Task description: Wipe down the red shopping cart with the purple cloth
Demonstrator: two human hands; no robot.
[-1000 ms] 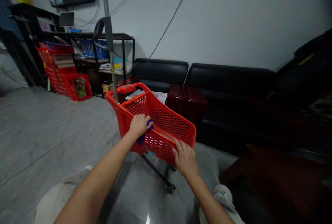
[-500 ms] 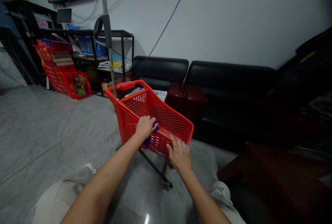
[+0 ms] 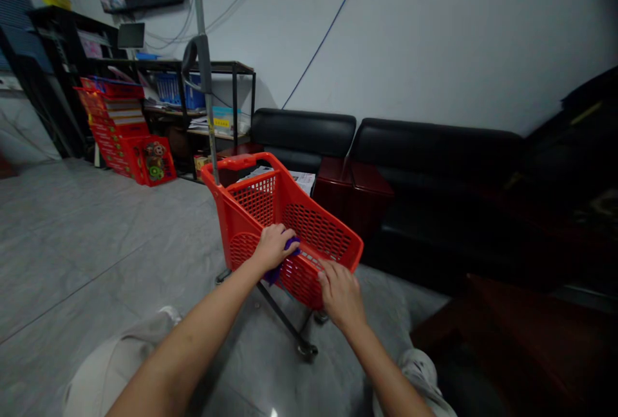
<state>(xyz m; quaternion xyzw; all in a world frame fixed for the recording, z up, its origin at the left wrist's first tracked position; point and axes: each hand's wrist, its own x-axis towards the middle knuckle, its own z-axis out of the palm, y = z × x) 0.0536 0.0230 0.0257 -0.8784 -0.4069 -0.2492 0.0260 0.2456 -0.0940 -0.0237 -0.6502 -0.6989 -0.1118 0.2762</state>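
Note:
A small red plastic shopping cart stands on its wheeled metal frame in front of me, with a tall grey pole rising from its handle end. My left hand is closed over the cart's near top rim, holding a purple cloth that drapes on both sides of the rim. Toward the cart's front end, my right hand grips the rim, its fingers curled over the edge and thumb on the outside.
Black sofas with dark red wooden arms line the wall behind the cart. Stacked red baskets and a black shelf unit stand at the left. A dark red wooden piece sits at lower right, beside my leg.
My left hand and the purple cloth have shifted slightly along the rim. The right hand still holds the cart's front end. The whole view has moved a little.

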